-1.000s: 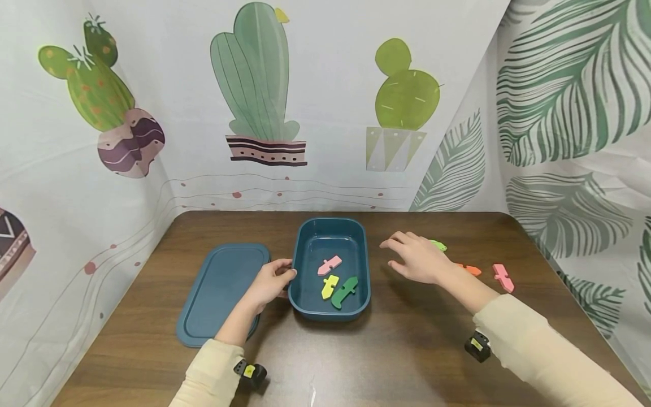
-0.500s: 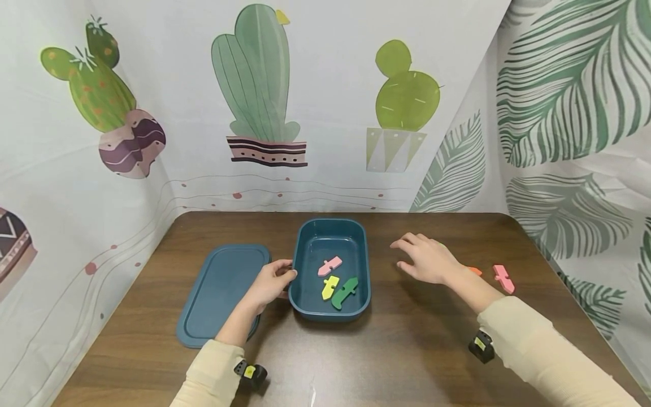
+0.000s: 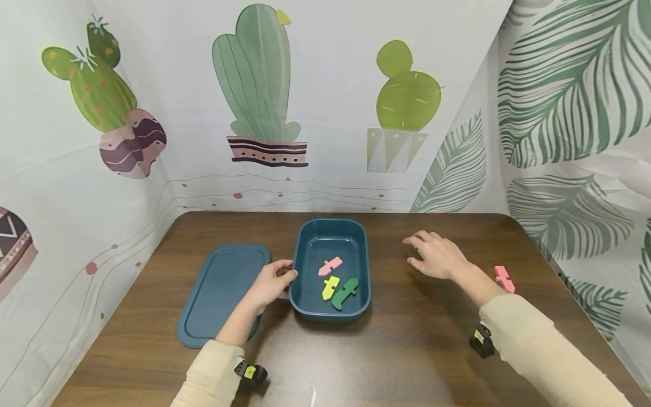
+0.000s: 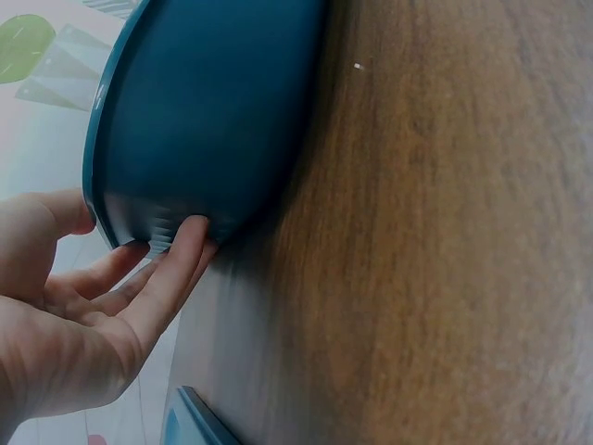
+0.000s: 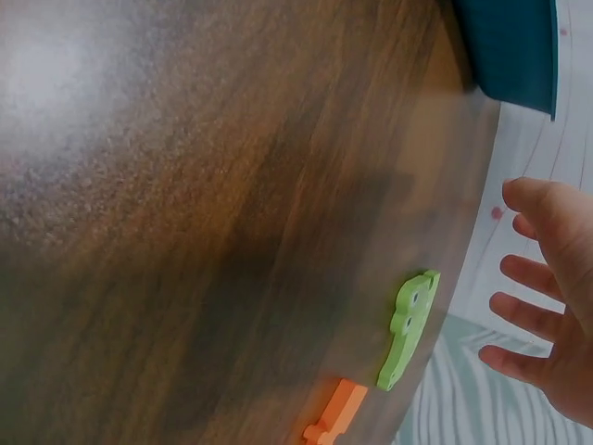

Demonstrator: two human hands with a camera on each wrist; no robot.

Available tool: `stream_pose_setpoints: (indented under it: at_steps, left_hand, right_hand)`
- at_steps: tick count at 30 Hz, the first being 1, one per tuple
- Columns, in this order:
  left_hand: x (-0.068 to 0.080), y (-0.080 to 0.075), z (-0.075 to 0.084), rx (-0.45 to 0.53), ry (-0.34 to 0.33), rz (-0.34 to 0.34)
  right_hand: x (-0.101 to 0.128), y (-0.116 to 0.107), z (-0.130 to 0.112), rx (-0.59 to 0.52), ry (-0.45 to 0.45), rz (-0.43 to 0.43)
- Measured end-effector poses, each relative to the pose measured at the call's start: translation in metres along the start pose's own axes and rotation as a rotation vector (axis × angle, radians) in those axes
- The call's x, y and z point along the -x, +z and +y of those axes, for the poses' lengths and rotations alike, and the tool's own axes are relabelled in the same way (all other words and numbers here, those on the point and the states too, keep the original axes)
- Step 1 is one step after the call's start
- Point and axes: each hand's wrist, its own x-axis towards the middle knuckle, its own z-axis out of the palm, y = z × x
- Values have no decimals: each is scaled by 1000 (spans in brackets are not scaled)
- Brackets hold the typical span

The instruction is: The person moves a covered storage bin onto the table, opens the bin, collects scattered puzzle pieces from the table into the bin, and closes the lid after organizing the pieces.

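My left hand (image 3: 267, 287) grips the left side of a dark teal plastic box (image 3: 329, 316), with the thumb at the rim and fingers against the outer wall, as the left wrist view shows. Inside the box lie a pink puzzle piece (image 3: 330, 265), a yellow one (image 3: 330, 288) and a dark green one (image 3: 346, 294). To the right of the box, my right hand (image 3: 437, 257) hovers over the table, fingers loosely spread and holding nothing. A light green piece (image 5: 410, 329) with eye-like dots and an orange piece (image 5: 337, 411) lie below it, largely hidden in the head view.
A teal lid (image 3: 224, 294) lies flat on the brown wooden table (image 3: 325, 367), left of the box. Another pink piece (image 3: 504, 278) lies toward the table's right edge. Behind stands a white cloth backdrop (image 3: 335, 113) printed with cacti and leaves.
My right hand has shifted rightward, away from the box, covering the light green and orange pieces in the head view. My left hand and the box have stayed put.
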Motion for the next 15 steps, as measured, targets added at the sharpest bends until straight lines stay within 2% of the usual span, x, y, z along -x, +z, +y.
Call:
stream_pose_setpoints:
  at_steps: [1,4,15]
  left_hand:
    - [-3,0,-4,-3,0,6]
    - [-3,0,-3,-5,-18,10]
    - [-2,0,-2,-2,-16,7]
  right_hand:
    - [0,0,1,0,8,-7]
    - [-1,2,5,-3,29,-23]
    - [-3,10,18,-31,110,-79]
